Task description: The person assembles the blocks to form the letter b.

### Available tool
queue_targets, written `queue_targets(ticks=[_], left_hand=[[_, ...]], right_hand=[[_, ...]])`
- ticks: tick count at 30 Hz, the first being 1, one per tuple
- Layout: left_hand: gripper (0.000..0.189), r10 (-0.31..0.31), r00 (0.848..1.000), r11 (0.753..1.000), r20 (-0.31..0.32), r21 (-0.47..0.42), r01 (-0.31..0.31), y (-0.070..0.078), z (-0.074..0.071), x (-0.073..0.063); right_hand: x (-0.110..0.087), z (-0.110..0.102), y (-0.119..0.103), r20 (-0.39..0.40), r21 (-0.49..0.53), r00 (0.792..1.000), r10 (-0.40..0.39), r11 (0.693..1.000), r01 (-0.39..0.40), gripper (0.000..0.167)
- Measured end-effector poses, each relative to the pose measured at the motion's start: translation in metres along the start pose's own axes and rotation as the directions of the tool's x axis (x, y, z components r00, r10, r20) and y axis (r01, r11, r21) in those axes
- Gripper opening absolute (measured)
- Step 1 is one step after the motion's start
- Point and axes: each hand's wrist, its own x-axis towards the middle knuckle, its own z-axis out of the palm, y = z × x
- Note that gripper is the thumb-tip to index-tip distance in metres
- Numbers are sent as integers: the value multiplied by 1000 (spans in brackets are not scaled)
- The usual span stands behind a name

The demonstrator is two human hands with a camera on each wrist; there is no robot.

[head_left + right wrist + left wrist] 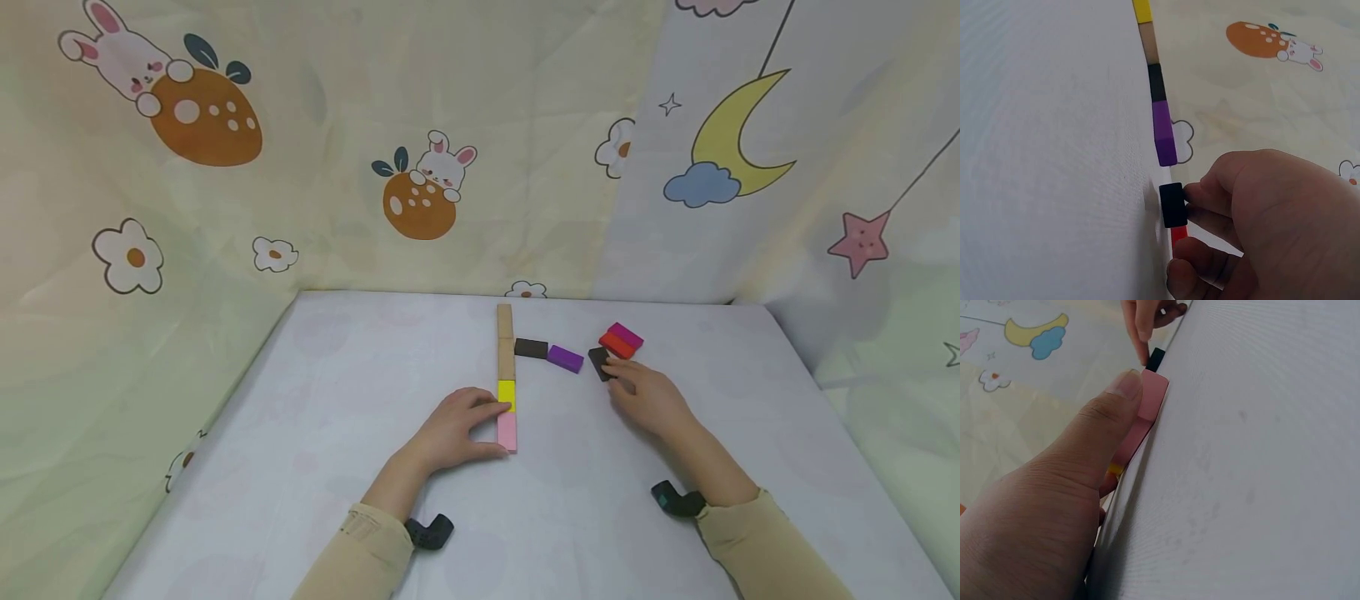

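Note:
My left hand (453, 427) spans the pink block (507, 433), its thumb at the near end and a fingertip over the yellow block (506, 392). In the left wrist view, the thumb presses against the pink block's side. These blocks continue a straight row with two wooden-coloured blocks (506, 340). My right hand (651, 404) pinches a black block (1173, 205) by its edge, just right of the purple block (566, 359) and apart from it. A second black block (531, 348) branches off the wooden row and meets the purple block at an angle.
Beyond the right fingertips, a red block (617, 345) and a magenta block (626, 335) lie side by side. White cloth covers the table (360, 367). Printed fabric walls (322, 150) enclose its back and sides.

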Motion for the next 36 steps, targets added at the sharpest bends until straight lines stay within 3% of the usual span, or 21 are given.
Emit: queue_targets(ticks=[8, 17, 23, 32, 36], left_hand=[[70, 6, 1000, 1000, -8, 3, -6, 0, 0, 0], [70, 5, 1000, 1000, -3, 4, -5, -1, 0, 0], [69, 4, 1000, 1000, -4, 10, -4, -1, 0, 0], [69, -1, 1000, 1000, 2, 6, 1, -1, 0, 0], [69, 4, 1000, 1000, 0, 12, -4, -1, 0, 0]], right_hand=[[-1, -1, 0, -45, 5, 999, -14, 1000, 15, 36], [1, 6, 5, 12, -14, 1000, -20, 1000, 20, 34], [2, 5, 4, -17, -8, 999, -30, 1000, 30, 36], [0, 0, 3, -59, 95, 998, 35, 995, -29, 36], [1, -2, 5, -53, 100, 994, 98, 991, -92, 40]])
